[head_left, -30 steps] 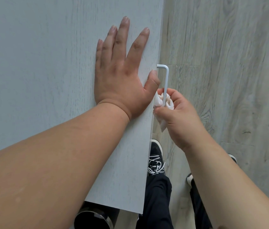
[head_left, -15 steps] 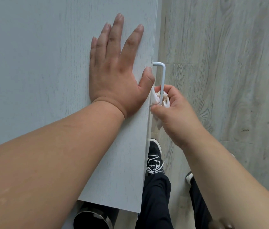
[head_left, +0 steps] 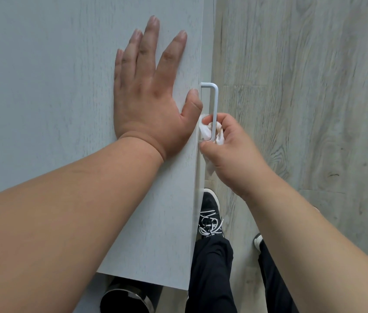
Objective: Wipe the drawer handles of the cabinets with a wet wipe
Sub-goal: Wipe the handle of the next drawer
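Observation:
A white bar handle (head_left: 214,102) sticks out from the cabinet's front edge, seen from above. My right hand (head_left: 235,152) is shut on a crumpled white wet wipe (head_left: 208,132), which wraps the lower end of the handle. My left hand (head_left: 151,91) lies flat, fingers spread, on the pale grey cabinet top (head_left: 54,98), its thumb close to the handle's upper end. The upper half of the handle is bare.
Grey wood-look floor (head_left: 302,86) lies to the right of the cabinet. My black shoe with white laces (head_left: 210,213) and dark trouser legs stand close to the cabinet front. A black and silver round object (head_left: 124,299) sits below the cabinet's near edge.
My right hand and the wipe stay at the lower end of the handle, shifting only slightly along it. The left hand has stayed flat on the cabinet top.

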### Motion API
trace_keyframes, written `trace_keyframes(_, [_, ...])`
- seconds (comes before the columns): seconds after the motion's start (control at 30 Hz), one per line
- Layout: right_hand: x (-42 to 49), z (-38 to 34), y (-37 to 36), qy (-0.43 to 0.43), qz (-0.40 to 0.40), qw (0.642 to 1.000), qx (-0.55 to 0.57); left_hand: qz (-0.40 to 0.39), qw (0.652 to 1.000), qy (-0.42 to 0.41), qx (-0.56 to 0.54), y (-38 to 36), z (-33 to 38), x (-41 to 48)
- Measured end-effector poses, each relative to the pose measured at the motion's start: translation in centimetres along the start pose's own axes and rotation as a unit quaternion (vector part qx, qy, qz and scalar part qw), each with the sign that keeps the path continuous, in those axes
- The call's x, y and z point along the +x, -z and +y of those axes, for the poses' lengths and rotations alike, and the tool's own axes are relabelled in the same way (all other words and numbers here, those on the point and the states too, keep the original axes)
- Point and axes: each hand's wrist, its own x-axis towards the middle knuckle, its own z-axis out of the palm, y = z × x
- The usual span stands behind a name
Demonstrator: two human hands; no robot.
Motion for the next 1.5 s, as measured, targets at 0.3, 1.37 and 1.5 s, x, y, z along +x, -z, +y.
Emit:
trace_keyframes(0.3, [0.6,-1.2,1.3,0.033,-0.014,0.998,0.058,-0.004,1.000,0.002,-0.002,0.0,0.0,0.1])
trace_keyframes(1.37, [3.2,-3.4,0.5,0.026,0.053,0.992,0.109,0.001,1.000,-0.005,-0.003,-0.1,-0.1,0.0])
trace_keyframes(1.5, [4.1,-4.4,0.7,0.023,0.069,0.990,0.124,0.001,1.000,-0.006,-0.002,-0.1,0.0,0.0])
